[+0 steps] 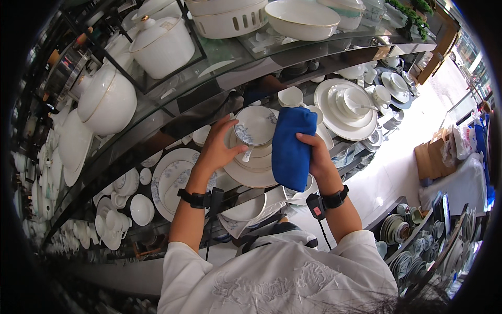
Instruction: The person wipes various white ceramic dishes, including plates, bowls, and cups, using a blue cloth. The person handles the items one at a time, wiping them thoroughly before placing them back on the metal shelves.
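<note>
My left hand (219,147) has its fingers and thumb around the left side of a small white porcelain bowl (257,123) with blue floral decoration. Beneath the bowl lie stacked white plates (251,172) with thin gold rims. A white ceramic spoon (247,155) shows by my left thumb. In my right hand (319,157) is a folded blue cloth (294,149), held just right of the bowl. It covers part of the plates. A white cup (290,97) stands behind the cloth.
Above the hands runs a glass shelf (231,64) with lidded white pots (161,47) and a wide bowl (302,19). Floral plates (168,184) lie at left, stacked dishes (347,108) at right. Cardboard boxes (433,157) stand on the right; crockery racks (415,239) fill the lower right.
</note>
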`<state>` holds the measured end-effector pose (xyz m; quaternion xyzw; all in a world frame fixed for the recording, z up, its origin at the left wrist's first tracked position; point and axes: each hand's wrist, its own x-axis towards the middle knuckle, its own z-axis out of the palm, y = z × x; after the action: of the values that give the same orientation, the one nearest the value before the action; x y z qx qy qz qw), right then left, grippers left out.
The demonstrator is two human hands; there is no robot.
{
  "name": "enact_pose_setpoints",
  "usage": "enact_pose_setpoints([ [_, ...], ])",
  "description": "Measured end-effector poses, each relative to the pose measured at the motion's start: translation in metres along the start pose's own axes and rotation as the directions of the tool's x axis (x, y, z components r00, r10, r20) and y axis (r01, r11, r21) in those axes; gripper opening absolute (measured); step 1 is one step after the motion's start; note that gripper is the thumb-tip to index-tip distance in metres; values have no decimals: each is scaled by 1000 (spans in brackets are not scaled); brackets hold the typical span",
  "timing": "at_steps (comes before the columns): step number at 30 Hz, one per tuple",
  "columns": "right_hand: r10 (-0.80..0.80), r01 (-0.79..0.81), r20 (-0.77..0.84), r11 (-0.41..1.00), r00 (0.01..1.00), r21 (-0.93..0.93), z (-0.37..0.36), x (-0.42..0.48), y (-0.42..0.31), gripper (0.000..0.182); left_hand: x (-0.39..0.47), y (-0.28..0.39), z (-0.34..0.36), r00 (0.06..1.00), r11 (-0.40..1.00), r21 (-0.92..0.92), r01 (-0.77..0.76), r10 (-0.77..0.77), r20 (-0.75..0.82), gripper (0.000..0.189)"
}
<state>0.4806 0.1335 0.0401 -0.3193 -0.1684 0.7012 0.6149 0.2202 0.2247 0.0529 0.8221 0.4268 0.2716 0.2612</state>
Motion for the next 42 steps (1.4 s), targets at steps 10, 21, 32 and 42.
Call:
enact_pose_setpoints([
  [10, 33, -32, 1, 994, 999, -103, 8, 11, -7, 45, 20, 10, 10, 995, 1000, 21, -8, 6, 98, 91],
  [21, 27, -28, -6, 978, 1000, -208, 13, 8, -8, 51, 34, 9, 12, 980, 988, 68, -137, 126, 153, 100],
  [32, -42, 44, 16, 987, 999, -153, 30, 7, -6, 50, 37, 0, 16, 983, 985, 11, -170, 169, 69, 110],
  [42, -137, 110, -26, 878, 990, -466, 40, 18, 4, 49, 43, -7, 19, 954, 958, -5, -287, 287, 91, 114],
])
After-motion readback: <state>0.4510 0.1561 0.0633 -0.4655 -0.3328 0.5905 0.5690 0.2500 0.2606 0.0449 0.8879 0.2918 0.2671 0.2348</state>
